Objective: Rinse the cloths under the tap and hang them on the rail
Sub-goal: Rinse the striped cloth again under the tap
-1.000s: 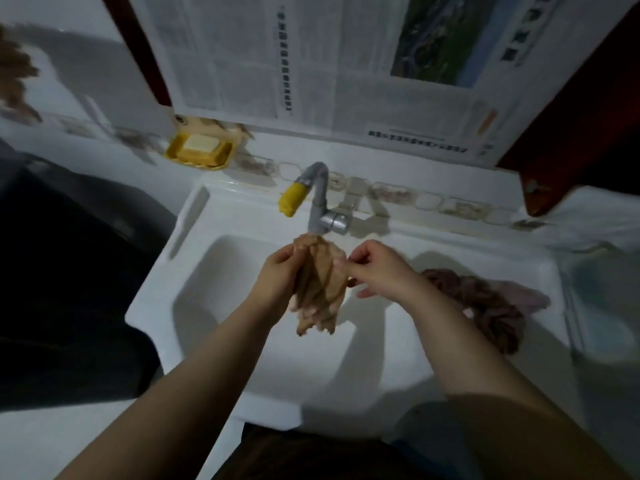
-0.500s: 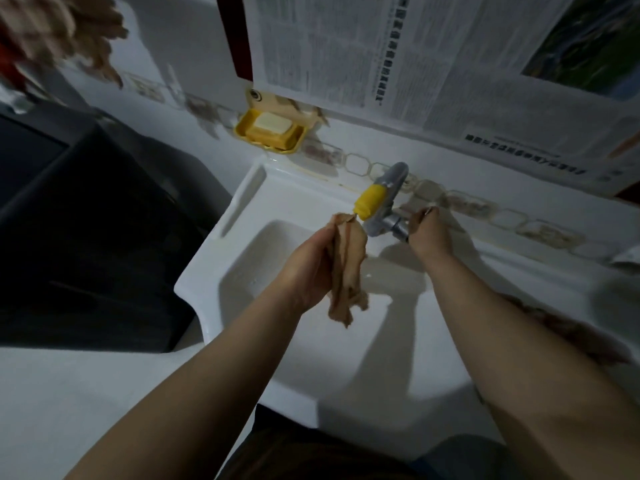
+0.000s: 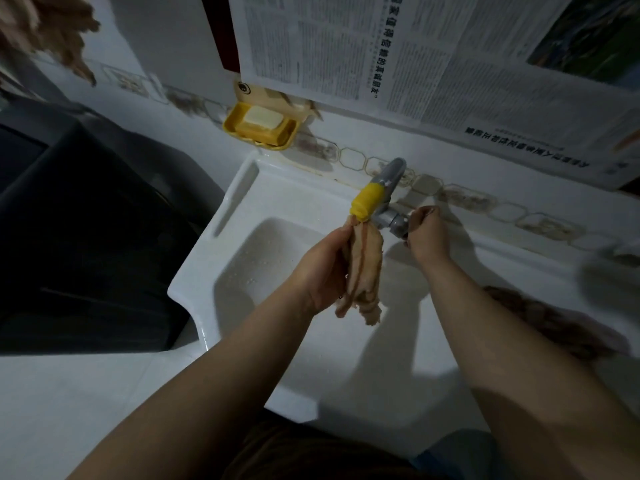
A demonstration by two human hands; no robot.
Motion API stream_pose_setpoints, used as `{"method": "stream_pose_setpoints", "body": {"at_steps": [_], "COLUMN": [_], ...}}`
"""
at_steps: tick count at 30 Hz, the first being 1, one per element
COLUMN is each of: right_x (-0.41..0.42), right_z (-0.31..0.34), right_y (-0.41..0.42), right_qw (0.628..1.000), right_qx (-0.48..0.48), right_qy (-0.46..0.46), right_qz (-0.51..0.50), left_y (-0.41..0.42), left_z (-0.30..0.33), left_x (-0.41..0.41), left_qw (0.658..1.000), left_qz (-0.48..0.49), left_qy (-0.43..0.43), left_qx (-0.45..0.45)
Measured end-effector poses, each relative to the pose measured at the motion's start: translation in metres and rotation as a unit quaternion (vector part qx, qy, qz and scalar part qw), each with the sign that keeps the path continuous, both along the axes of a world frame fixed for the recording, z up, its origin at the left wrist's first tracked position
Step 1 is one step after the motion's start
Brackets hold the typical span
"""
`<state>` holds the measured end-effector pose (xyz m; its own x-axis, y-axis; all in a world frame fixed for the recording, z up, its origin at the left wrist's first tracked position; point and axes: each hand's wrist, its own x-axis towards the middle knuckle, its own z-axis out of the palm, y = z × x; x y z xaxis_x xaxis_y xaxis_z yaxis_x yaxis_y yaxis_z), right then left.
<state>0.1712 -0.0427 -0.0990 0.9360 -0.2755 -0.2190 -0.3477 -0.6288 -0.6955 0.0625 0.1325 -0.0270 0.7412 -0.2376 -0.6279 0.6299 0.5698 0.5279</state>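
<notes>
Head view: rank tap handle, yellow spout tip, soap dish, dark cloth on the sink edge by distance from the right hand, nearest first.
1. Tap handle: touched by the right hand.
2. Yellow spout tip: just left of it.
3. Dark cloth: on the sink's right edge, toward the person.
4. Soap dish: far left, on the wall.

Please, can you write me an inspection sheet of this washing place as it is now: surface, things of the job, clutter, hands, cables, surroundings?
Surface: white sink, basin wet with droplets.
Job's things: tan cloth hangs bunched under the yellow spout of the tap; a dark brownish cloth lies on the sink's right ledge. Rail: nothing seen.
Clutter: yellow soap dish with a pale soap bar, on the wall.
Hands: left hand grips the tan cloth; right hand is on the tap's handle.
Cables: nothing seen.
Surroundings: newspaper on the wall; dark cabinet left of the sink.
</notes>
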Motion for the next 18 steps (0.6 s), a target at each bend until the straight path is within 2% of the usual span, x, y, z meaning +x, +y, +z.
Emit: {"method": "stream_pose_setpoints", "body": {"at_steps": [8, 14, 16, 18], "right_x": [-0.005, -0.006, -0.015, -0.032], "right_z": [0.002, 0.006, 0.024, 0.044], "right_y": [0.002, 0.006, 0.019, 0.033], "right_qw": [0.999, 0.998, 0.985, 0.949], "right_qx": [0.024, 0.057, 0.112, 0.212], "right_qy": [-0.024, 0.023, 0.111, 0.231], "right_qz": [-0.009, -0.028, -0.075, -0.041], "left_y": [0.001, -0.001, 0.001, 0.004], "left_z": [-0.002, 0.004, 0.005, 0.005], "left_x": [-0.003, -0.005, -0.005, -0.005], "left_qw": [1.0, 1.0, 1.0, 0.998], "left_qz": [-0.003, -0.007, -0.003, -0.003], "left_qy": [0.005, -0.006, -0.014, -0.021], "left_qx": [-0.003, 0.0, 0.025, 0.067]}}
